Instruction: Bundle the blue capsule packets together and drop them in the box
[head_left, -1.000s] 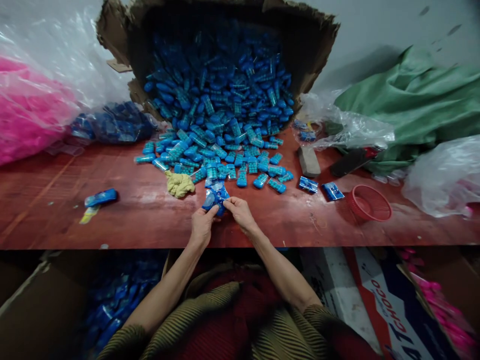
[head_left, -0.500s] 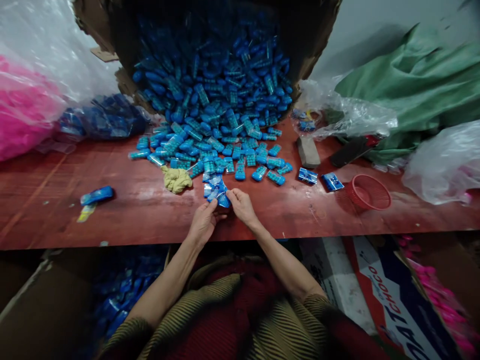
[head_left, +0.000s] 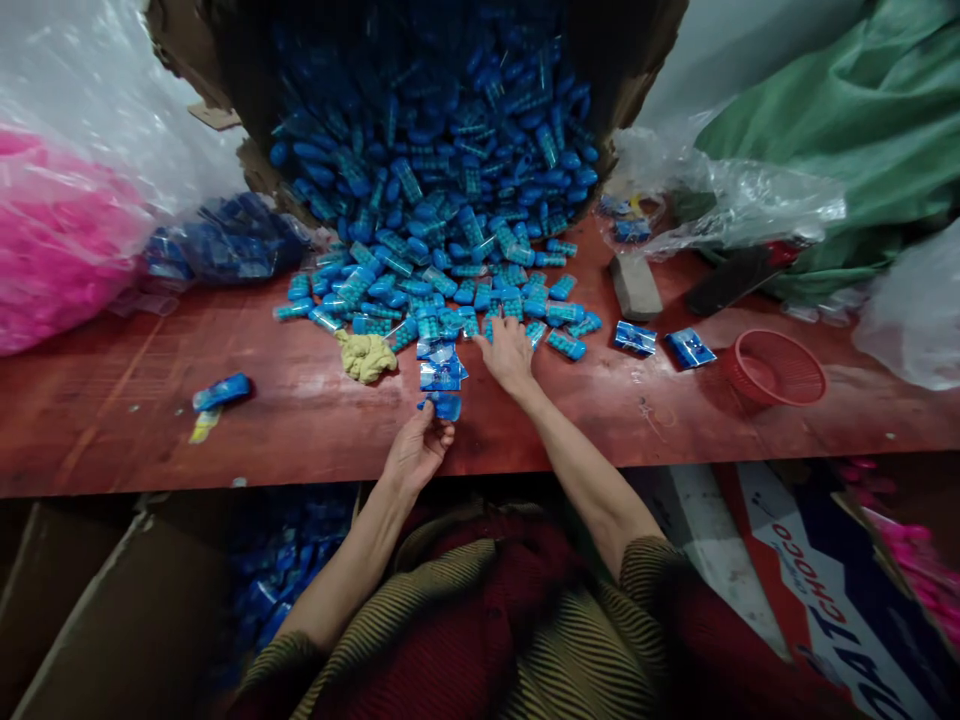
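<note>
- L hand (head_left: 418, 450): thumb + fingertips pinching a small blue pc (head_left: 448, 406), just in from front edge of worktop (head_left: 337, 430), approx. mid-length; can't tell if bottle or pkt.
- R hand (head_left: 510, 355): farther from front edge, fingers fwd, thumb out to side, at near side of bottle pile; can't tell if gripping one.
- Blue bottles (head_left: 405, 270): heaped, spilling from torn cardboard box (head_left: 649, 70) at back of worktop twd front edge; some w/ clear walls showing rows of dots.
- Shiny blue wrappers (head_left: 441, 372): between bottle pile & blue pc, nearer front edge than pile.
- Yellow lump (head_left: 366, 357): L of wrappers, beside pile.
- Blue pkt (head_left: 223, 391): twd L end of worktop, yellow strip (head_left: 205, 425) on its front-edge side.
- Twd R end: 2 blue-wht pkts (head_left: 634, 338) near each other, red basket (head_left: 776, 370) R of them.
- Behind pkts, twd back edge: grey block (head_left: 636, 285), dark tool w/ red part (head_left: 739, 280).
- Back L: pink stuff in clear plastic (head_left: 64, 235). Back R: green cloth (head_left: 840, 150).
</note>
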